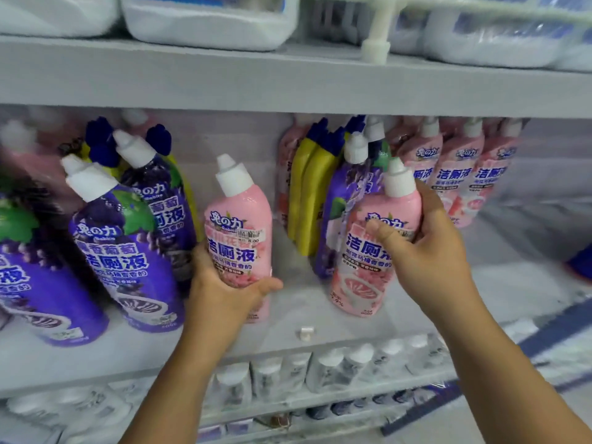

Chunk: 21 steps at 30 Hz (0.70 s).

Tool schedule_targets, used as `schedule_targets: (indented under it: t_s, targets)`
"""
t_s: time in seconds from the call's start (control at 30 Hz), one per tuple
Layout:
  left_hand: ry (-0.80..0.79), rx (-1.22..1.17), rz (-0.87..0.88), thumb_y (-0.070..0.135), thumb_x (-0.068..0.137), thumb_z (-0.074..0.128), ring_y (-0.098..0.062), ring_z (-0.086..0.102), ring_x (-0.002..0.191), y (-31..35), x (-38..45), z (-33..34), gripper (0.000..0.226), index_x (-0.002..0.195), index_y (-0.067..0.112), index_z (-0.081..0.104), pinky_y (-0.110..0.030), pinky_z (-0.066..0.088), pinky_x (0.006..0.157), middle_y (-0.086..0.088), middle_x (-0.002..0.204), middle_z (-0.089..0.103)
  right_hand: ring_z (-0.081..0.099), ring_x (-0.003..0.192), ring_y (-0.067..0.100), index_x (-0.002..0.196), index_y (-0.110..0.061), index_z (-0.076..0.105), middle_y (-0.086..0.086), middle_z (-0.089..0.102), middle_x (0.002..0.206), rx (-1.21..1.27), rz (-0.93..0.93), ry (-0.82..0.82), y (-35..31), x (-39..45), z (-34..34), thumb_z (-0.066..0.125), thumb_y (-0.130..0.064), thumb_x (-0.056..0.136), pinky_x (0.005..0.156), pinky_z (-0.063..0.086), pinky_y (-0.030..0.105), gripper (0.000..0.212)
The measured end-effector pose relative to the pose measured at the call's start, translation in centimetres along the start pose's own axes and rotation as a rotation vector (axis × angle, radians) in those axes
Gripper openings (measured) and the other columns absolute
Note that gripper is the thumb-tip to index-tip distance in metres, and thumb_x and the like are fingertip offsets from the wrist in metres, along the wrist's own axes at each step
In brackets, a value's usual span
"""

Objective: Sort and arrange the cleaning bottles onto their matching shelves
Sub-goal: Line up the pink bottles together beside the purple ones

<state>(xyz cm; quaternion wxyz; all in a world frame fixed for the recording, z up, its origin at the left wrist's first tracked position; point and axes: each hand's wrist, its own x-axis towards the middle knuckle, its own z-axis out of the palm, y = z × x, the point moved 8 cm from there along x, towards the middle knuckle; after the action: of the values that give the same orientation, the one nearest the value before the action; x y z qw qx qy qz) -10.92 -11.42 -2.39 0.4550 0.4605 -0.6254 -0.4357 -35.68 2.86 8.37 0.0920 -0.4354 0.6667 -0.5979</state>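
Both of my hands are wrapped around pink bottles. With my left hand (224, 283) I grip the lower body of one pink bottle (238, 225), thumb curled across its front near the base, fingers behind it; the bottle stands upright with its white cap up and a small price sticker on its label. With my right hand (426, 238) I hold a second pink bottle (371, 257) around its shoulder, thumb pressed across the label, fingers curved behind the neck; this one tilts slightly, its base touching or just above the middle shelf (288, 344), I cannot tell which.

Just left of my left hand, purple bottles (121, 251) lean in a loose group, white caps angled up to the left, with more purple ones blurred at the edge. Behind them sit yellow bottles with dark blue caps. Between my two hands, another pair of yellow bottles (307, 193) leans against the back, with a purple bottle (339, 203) just beside my right-hand bottle. Right of my right hand, a row of pink bottles (461, 174) stands upright and close together at the back of the shelf.

A small white cap-like piece (306, 333) lies near the shelf's front edge, apart from the bottles. On the upper shelf (288, 81) rest large white jugs (208, 24). Below, the lower shelf holds rows of small white containers (346, 363).
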Motion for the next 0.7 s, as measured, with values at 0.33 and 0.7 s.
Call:
schedule_targets:
  t_s: [0.33, 0.7]
  targets:
    - [0.046, -0.14, 0.052, -0.014, 0.078, 0.076, 0.004, 0.071, 0.072, 6.5, -4.9, 7.1, 0.058, 0.105, 0.028, 0.047, -0.018, 0.055, 0.051, 0.009, 0.094, 0.072, 0.064, 0.082, -0.005, 0.132, -0.04, 0.045, -0.017, 0.065, 0.099, 0.029, -0.078, -0.073, 5.0, 4.6, -9.4, 0.078, -0.019, 0.087, 0.073, 0.052, 0.016, 0.06]
    - [0.008, -0.182, -0.024, 0.004, 0.076, 0.086, -0.009, 0.074, 0.097, 8.4, -10.1, 23.0, 0.06, 0.116, 0.036, 0.053, -0.033, 0.061, 0.079, 0.014, 0.107, 0.076, 0.072, 0.093, 0.013, 0.125, -0.042, 0.044, -0.005, 0.068, 0.112, 0.167, 0.036, -0.095, 10.8, 9.3, -20.7, 0.079, -0.013, 0.087, 0.081, 0.063, 0.041, 0.059]
